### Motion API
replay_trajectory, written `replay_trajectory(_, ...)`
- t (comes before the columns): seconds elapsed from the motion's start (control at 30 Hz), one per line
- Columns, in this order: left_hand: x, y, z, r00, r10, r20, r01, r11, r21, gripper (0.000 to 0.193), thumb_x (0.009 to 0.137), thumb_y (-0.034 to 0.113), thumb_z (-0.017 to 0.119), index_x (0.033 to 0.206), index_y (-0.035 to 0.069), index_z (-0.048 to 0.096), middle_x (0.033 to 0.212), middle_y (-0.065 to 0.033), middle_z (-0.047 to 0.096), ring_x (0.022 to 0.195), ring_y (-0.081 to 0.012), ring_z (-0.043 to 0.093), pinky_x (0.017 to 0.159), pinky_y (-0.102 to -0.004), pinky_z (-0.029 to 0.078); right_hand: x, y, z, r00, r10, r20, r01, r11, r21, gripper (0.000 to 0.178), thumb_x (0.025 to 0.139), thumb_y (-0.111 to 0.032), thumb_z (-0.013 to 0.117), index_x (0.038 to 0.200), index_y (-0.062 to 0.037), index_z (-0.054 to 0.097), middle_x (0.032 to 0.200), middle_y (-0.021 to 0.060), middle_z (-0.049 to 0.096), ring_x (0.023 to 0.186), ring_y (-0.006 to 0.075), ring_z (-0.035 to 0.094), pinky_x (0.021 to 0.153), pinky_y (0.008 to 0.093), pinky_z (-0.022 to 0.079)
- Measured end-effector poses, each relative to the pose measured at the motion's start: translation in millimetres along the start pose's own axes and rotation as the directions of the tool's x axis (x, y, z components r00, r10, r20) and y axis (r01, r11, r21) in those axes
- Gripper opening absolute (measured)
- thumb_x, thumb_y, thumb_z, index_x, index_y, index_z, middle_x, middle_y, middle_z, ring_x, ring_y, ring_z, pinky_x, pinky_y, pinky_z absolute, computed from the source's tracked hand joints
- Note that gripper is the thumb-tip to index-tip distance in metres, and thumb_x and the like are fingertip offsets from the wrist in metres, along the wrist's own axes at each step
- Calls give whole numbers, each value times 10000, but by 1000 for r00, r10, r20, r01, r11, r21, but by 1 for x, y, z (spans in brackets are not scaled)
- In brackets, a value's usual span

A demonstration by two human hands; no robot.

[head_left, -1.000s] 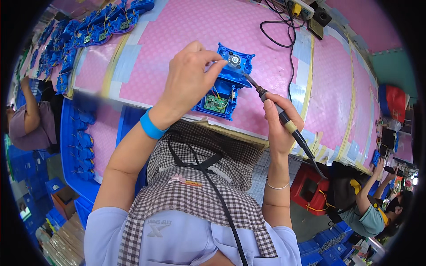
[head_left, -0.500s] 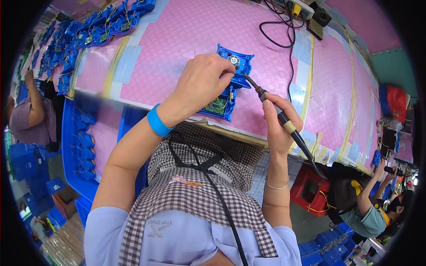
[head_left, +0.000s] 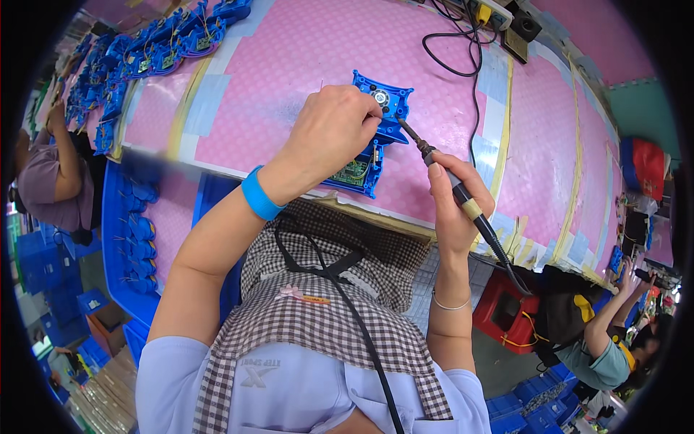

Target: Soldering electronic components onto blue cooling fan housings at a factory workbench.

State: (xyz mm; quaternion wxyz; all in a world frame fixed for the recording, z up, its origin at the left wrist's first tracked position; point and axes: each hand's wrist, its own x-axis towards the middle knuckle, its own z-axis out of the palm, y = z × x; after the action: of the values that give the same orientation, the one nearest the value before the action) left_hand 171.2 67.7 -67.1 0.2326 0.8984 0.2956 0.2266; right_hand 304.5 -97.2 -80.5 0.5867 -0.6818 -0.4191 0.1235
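Resting on the pink table [head_left: 303,43], a blue plastic part [head_left: 376,123] sits under the left hand [head_left: 329,134], whose fingers pinch it. The right hand [head_left: 455,202] is curled tight around a soldering iron [head_left: 448,181], its tip touching the part. Blue bins [head_left: 43,267] stand at the left.

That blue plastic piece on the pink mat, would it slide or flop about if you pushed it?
The blue plastic housing looks like rigid moulded plastic, so probably stiff. It seems thin-walled, likely light and easily pushed, which may be why the left hand rests on it. Its exposed green circuit board and wires look delicate.
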Motion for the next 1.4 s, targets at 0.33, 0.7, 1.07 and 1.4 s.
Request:
replay_trajectory(0.33,1,2,-1,1000,-21,13,21,1000,1,150,804,130,652,825,14,746,801,-170,695,793,-342,672,742,-461,529,-5,-4,-2,999,27,17,-27,999,18,146,832,-10,726,975,15,731,809,80,700,680,117,603,620,239,450)
replay_trajectory(0.7,1,-3,2,999,35,-17,-34,999,25,142,792,152,699,854,33,744,790,-138,692,727,-305,675,666,-408,522,-6,0,-9,998,32,-59,-28,997,74,145,843,-5,715,986,18,721,837,74,684,721,111,609,640,237,453)
replay_trajectory(1.07,2,2,0,1000,-10,-8,10,999,-31,144,780,102,598,760,18,714,784,-180,686,783,-364,663,720,-487,519,-13,2,-12,994,51,-94,-46,997,59,198,841,-7,713,1037,19,703,902,90,706,785,119,636,699,240,488)
replay_trajectory(1.4,3,3,2,1000,-26,-10,25,999,-46,133,773,105,609,755,17,707,781,-187,682,775,-371,660,712,-484,516,-10,-1,-12,997,-71,0,71,997,-11,226,822,14,730,1044,21,690,917,113,697,824,157,658,737,253,496)
